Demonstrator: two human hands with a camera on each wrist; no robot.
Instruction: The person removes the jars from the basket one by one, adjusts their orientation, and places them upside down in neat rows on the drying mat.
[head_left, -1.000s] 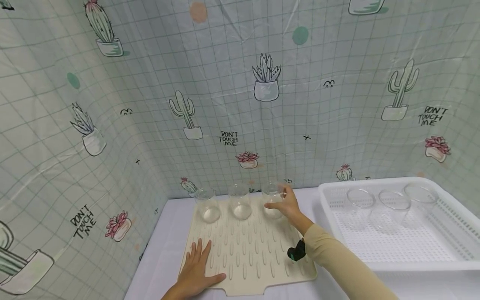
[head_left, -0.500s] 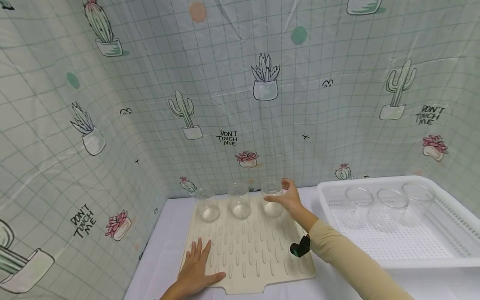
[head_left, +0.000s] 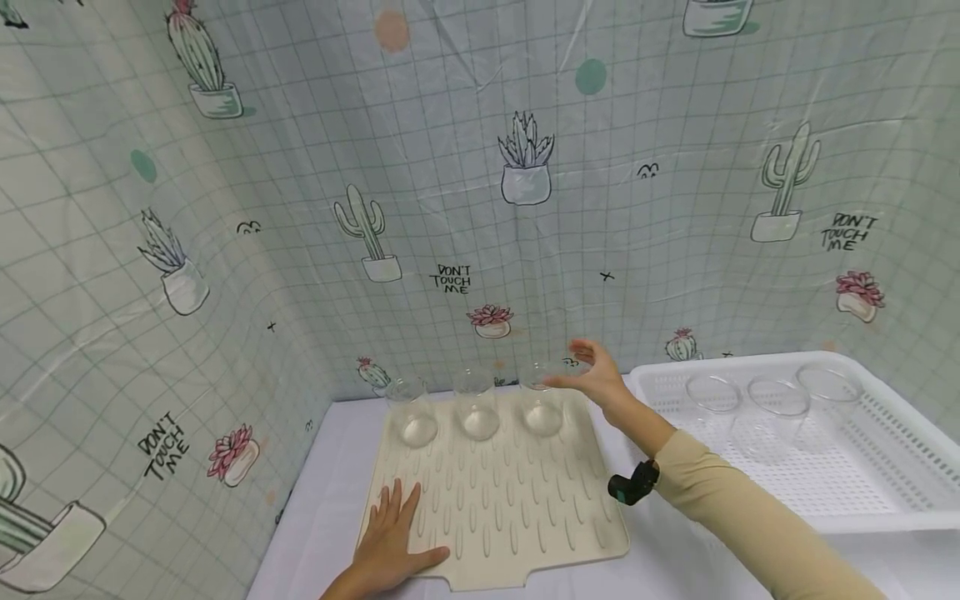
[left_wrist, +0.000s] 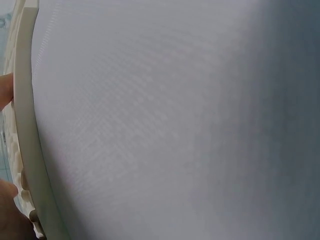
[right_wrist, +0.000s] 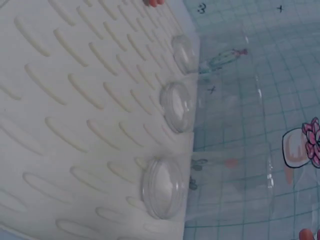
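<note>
Three clear glasses stand upright in a row at the back of a cream ridged drying mat (head_left: 495,508): a left glass (head_left: 417,427), a middle glass (head_left: 480,421) and a right glass (head_left: 542,417). My right hand (head_left: 603,385) hovers just right of the right glass's rim, fingers spread and thumb toward it, holding nothing. In the right wrist view, the right glass (right_wrist: 164,187) shows its base on the mat, with fingertips (right_wrist: 306,234) at the lower corner. My left hand (head_left: 386,540) rests flat with spread fingers on the mat's front left corner.
A white perforated plastic basket (head_left: 885,523) stands on the right of the white-covered table (head_left: 307,500). Inside it are several clear glasses, among them one near the left wall (head_left: 712,398). A patterned curtain (head_left: 465,167) hangs close behind the mat.
My right hand has let go of the right glass and moved up and to the right. That glass stays on the mat. My left hand has not moved.
</note>
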